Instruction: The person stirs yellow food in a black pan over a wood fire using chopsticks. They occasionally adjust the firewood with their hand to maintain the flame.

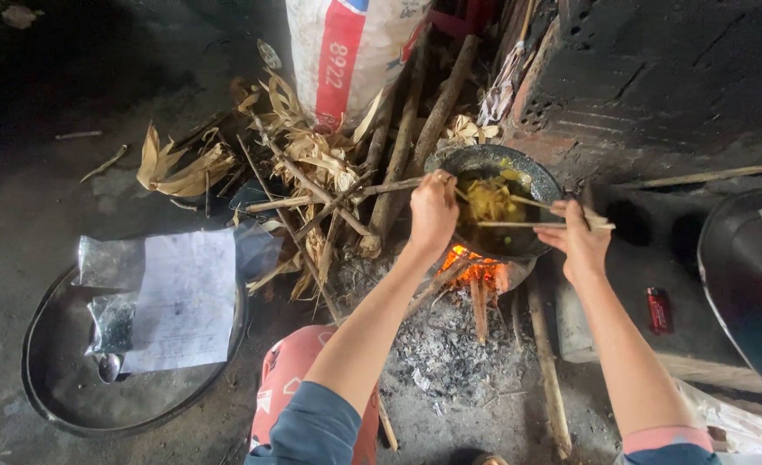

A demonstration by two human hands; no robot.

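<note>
Right grip [577, 237] closed on chopsticks [527, 215], tips in pan [519, 168] w/ food; left grip [432, 211] on pan rim

Left hand [433, 209] gripping black pan [536, 182] over fire [475, 267], right hand [577, 237] holding chopsticks [519, 224] in yellow food [490, 199]

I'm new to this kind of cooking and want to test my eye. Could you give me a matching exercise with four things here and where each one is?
Things:
1. pan
2. lighter
3. sheet of paper
4. chopsticks

Places:
A. lying on the round dark tray at the left
B. over the fire, holding yellow food
C. in the right hand, reaching into the food
D. on the ledge right of the right forearm

Pairs: 1-B, 2-D, 3-A, 4-C
</note>
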